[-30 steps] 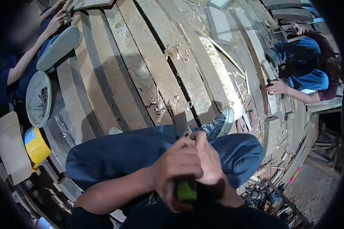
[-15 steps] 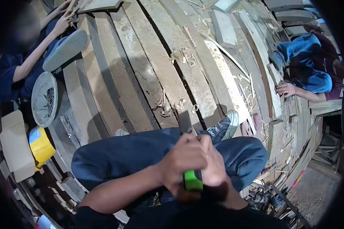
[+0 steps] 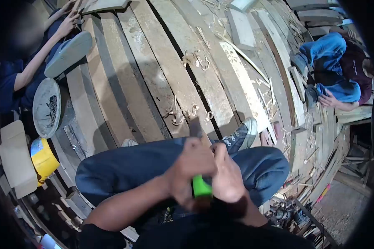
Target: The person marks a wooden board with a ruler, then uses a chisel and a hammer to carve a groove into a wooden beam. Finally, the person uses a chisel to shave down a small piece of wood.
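My left hand (image 3: 191, 168) is closed round the green and black handle (image 3: 201, 186) of a chisel, its flat, dark blade (image 3: 195, 127) pointing forward past my knuckles. Close against it on the right, my right hand (image 3: 228, 176) grips a thin wooden stick (image 3: 206, 142); a pale end shows beside the blade and the rest is hidden by my fingers. Both hands are over my lap, between my bent knees, and the left one is slightly blurred.
Wooden planks (image 3: 147, 62) with curled shavings (image 3: 175, 114) form the floor. On the left are a person, a grey basin (image 3: 47, 108) holding nails and a yellow container (image 3: 44, 159). Another person sits right, near a wood block (image 3: 297, 81). Metal parts (image 3: 284, 213) lie lower right.
My left hand and the chisel have shifted slightly left and up, the blade tilting further left. The right-hand person's hand has moved from the wood block to beside their leg.
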Action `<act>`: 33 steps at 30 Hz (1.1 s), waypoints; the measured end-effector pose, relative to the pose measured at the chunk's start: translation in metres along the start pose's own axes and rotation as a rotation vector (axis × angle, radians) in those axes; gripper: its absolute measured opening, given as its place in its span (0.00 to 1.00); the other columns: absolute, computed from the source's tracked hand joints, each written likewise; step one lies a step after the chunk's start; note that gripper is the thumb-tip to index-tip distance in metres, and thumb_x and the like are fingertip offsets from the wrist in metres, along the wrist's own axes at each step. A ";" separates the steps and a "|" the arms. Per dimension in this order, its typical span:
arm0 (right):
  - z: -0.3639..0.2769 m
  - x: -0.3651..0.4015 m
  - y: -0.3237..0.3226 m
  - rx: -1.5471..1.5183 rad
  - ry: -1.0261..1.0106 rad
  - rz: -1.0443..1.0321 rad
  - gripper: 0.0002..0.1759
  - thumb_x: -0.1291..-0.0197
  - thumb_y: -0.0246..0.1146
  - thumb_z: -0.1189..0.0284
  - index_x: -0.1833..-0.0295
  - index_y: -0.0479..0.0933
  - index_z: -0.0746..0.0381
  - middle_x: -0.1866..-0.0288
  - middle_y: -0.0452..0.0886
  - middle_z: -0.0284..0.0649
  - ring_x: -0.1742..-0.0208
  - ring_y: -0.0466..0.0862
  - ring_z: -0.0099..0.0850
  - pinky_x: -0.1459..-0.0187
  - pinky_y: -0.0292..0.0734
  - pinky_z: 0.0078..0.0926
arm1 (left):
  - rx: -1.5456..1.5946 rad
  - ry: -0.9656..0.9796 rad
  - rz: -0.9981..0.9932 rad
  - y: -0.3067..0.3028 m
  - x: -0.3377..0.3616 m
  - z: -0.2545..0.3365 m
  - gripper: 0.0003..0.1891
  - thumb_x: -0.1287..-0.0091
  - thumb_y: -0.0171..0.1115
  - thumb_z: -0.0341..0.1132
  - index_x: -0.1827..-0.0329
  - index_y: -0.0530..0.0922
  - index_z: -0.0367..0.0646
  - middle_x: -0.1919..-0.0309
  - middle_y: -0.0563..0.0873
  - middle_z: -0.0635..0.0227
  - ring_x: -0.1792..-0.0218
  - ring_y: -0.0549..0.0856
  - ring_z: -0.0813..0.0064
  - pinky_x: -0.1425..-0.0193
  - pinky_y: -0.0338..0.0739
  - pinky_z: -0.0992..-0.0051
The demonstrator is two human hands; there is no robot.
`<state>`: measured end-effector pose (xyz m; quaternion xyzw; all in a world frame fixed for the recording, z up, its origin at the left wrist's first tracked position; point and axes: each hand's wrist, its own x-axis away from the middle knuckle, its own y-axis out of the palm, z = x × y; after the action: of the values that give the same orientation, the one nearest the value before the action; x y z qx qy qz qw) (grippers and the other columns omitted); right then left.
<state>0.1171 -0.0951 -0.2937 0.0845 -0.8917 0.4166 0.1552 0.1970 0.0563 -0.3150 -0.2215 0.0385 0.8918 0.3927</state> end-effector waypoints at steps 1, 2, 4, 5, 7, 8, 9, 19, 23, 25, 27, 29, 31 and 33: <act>-0.001 0.005 0.000 -0.001 0.016 -0.007 0.23 0.40 0.62 0.79 0.41 0.63 0.68 0.49 0.75 0.59 0.51 0.82 0.62 0.53 0.78 0.55 | 0.021 -0.045 0.056 -0.005 -0.001 -0.014 0.30 0.48 0.69 0.63 0.66 0.76 0.41 0.70 0.76 0.63 0.65 0.78 0.59 0.48 0.63 0.61; -0.002 0.007 -0.002 -0.002 0.019 -0.025 0.23 0.40 0.61 0.79 0.40 0.63 0.68 0.49 0.75 0.60 0.50 0.82 0.62 0.52 0.78 0.55 | 0.032 -0.088 0.123 -0.007 0.001 -0.022 0.29 0.50 0.71 0.61 0.65 0.76 0.42 0.70 0.75 0.64 0.64 0.79 0.60 0.47 0.63 0.60; -0.007 0.000 -0.008 -0.005 -0.010 -0.035 0.23 0.38 0.59 0.78 0.39 0.63 0.68 0.48 0.75 0.60 0.49 0.81 0.62 0.51 0.79 0.55 | 0.003 -0.082 0.146 0.003 0.003 -0.013 0.28 0.51 0.74 0.58 0.65 0.77 0.42 0.69 0.76 0.64 0.62 0.80 0.60 0.46 0.62 0.59; -0.004 -0.002 -0.014 0.108 -0.174 -0.056 0.23 0.39 0.61 0.78 0.40 0.62 0.69 0.47 0.75 0.60 0.50 0.82 0.62 0.51 0.79 0.54 | -0.014 -0.051 0.085 0.008 0.004 0.000 0.29 0.49 0.69 0.63 0.67 0.78 0.43 0.68 0.79 0.64 0.61 0.81 0.60 0.46 0.64 0.61; -0.005 -0.005 -0.007 0.082 -0.058 -0.056 0.25 0.41 0.62 0.79 0.39 0.64 0.68 0.47 0.74 0.59 0.49 0.81 0.61 0.51 0.80 0.53 | -0.037 -0.058 0.001 0.005 0.008 -0.001 0.31 0.44 0.63 0.67 0.68 0.79 0.43 0.65 0.83 0.62 0.59 0.82 0.58 0.47 0.66 0.63; -0.006 -0.001 -0.004 0.058 0.076 -0.064 0.27 0.43 0.62 0.79 0.38 0.65 0.67 0.46 0.73 0.58 0.48 0.81 0.60 0.51 0.80 0.51 | -0.045 -0.124 0.103 0.000 0.008 -0.017 0.28 0.45 0.66 0.64 0.66 0.80 0.43 0.64 0.82 0.62 0.58 0.81 0.58 0.45 0.65 0.61; -0.012 -0.003 -0.012 -0.040 0.176 -0.100 0.26 0.42 0.62 0.78 0.37 0.66 0.66 0.45 0.72 0.57 0.48 0.81 0.60 0.51 0.81 0.50 | 0.000 -0.143 0.149 0.000 0.004 -0.018 0.28 0.45 0.67 0.64 0.66 0.80 0.43 0.64 0.82 0.62 0.58 0.81 0.57 0.45 0.65 0.60; -0.001 -0.001 -0.015 0.012 -0.053 -0.080 0.28 0.44 0.65 0.75 0.38 0.67 0.66 0.47 0.70 0.53 0.45 0.80 0.58 0.49 0.80 0.48 | -0.051 -0.087 0.098 0.010 0.007 -0.008 0.29 0.44 0.68 0.63 0.61 0.79 0.43 0.61 0.78 0.61 0.57 0.78 0.57 0.44 0.64 0.60; -0.001 0.001 -0.012 0.020 -0.023 -0.094 0.30 0.46 0.65 0.77 0.35 0.67 0.65 0.45 0.69 0.53 0.44 0.79 0.57 0.48 0.81 0.48 | -0.031 -0.087 0.099 0.008 0.004 -0.017 0.30 0.41 0.65 0.66 0.61 0.80 0.43 0.60 0.79 0.62 0.57 0.78 0.58 0.43 0.65 0.59; -0.005 -0.003 -0.016 0.061 -0.013 -0.133 0.28 0.44 0.62 0.78 0.37 0.67 0.66 0.46 0.70 0.53 0.45 0.80 0.58 0.48 0.81 0.48 | -0.121 -0.102 0.092 0.007 0.004 -0.020 0.31 0.41 0.65 0.66 0.61 0.80 0.43 0.59 0.79 0.62 0.56 0.77 0.58 0.42 0.64 0.59; -0.004 -0.003 -0.014 0.065 -0.068 -0.116 0.27 0.44 0.63 0.78 0.37 0.66 0.67 0.46 0.71 0.54 0.44 0.80 0.59 0.48 0.80 0.49 | -0.111 -0.068 0.063 0.007 0.009 -0.011 0.30 0.42 0.65 0.65 0.61 0.80 0.43 0.59 0.79 0.61 0.56 0.77 0.57 0.43 0.65 0.60; 0.000 -0.002 -0.007 0.037 0.032 -0.091 0.27 0.44 0.63 0.78 0.37 0.67 0.67 0.45 0.70 0.54 0.43 0.79 0.59 0.48 0.80 0.50 | -0.092 -0.081 0.109 0.003 0.009 -0.020 0.30 0.43 0.64 0.65 0.62 0.79 0.43 0.60 0.78 0.61 0.56 0.77 0.57 0.43 0.64 0.60; -0.006 0.000 -0.016 -0.012 0.039 -0.122 0.29 0.44 0.63 0.78 0.35 0.68 0.67 0.42 0.70 0.55 0.42 0.79 0.59 0.48 0.80 0.50 | -0.100 -0.112 0.078 0.007 0.008 -0.021 0.30 0.45 0.65 0.65 0.62 0.80 0.43 0.60 0.78 0.61 0.57 0.77 0.58 0.43 0.62 0.60; -0.005 -0.003 -0.018 0.036 -0.072 -0.105 0.29 0.45 0.64 0.78 0.36 0.67 0.68 0.42 0.70 0.55 0.43 0.79 0.59 0.47 0.80 0.51 | -0.120 -0.108 0.085 0.010 0.007 -0.016 0.30 0.45 0.65 0.65 0.62 0.80 0.43 0.61 0.78 0.61 0.57 0.77 0.58 0.44 0.62 0.59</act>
<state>0.1257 -0.1023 -0.2787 0.1489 -0.8835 0.4204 0.1432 0.1918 0.0506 -0.3338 -0.1946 -0.0269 0.9190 0.3419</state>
